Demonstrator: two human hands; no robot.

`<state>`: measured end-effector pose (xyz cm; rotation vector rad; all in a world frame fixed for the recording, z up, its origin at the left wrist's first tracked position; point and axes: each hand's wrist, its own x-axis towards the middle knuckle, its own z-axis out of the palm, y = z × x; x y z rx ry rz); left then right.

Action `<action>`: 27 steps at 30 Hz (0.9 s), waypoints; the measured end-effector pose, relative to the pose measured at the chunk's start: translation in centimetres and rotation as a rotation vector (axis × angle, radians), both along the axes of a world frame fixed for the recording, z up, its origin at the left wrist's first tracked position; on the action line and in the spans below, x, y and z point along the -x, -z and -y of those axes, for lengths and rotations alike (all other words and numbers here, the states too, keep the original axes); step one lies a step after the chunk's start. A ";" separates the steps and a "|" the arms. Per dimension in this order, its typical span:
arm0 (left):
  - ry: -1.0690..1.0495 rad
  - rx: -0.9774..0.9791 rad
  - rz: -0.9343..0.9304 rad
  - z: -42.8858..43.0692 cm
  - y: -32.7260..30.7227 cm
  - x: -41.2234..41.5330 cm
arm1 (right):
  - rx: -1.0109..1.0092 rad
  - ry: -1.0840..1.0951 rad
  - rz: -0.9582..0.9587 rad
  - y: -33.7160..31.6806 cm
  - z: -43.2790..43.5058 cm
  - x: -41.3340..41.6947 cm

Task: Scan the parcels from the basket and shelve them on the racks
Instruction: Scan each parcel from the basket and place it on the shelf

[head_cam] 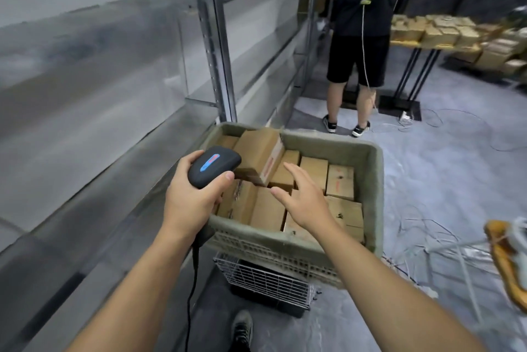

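The left hand (189, 199) grips a barcode scanner (214, 166); the right hand (306, 203) hovers with fingers spread, empty, over cardboard parcels (313, 170) packed beneath it in the basket (375, 174). Most scanning and shelving likely remains.

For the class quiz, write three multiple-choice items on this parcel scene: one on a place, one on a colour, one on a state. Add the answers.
1. Where does the tilted parcel lie?
A on the floor
B on other parcels at the basket's far left
C on a rack

2. What colour is the scanner's body?
A yellow
B white
C black

3. How is the right hand?
A open over the parcels
B gripping a parcel
C holding the scanner

Answers:
1 B, it leans on the boxes below it.
2 C, its casing is black.
3 A, its fingers are spread and hold nothing, while the left hand grips the scanner.
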<state>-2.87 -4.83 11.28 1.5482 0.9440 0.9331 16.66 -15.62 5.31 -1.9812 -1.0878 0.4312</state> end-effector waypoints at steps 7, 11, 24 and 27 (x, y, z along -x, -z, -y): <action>0.047 0.094 -0.049 -7.0 3.4 -2.2 | 0.140 0.034 -0.143 4.1 -6.5 -0.5; 0.024 0.150 -0.095 -11.1 6.1 -2.5 | 0.240 0.042 -0.259 7.2 -10.9 0.3; 0.116 0.260 -0.248 -19.5 10.7 -2.8 | 0.289 0.295 -0.579 16.4 -18.3 2.6; 0.120 0.292 -0.243 -20.1 10.9 -2.8 | 0.251 0.285 -0.602 16.9 -18.7 3.7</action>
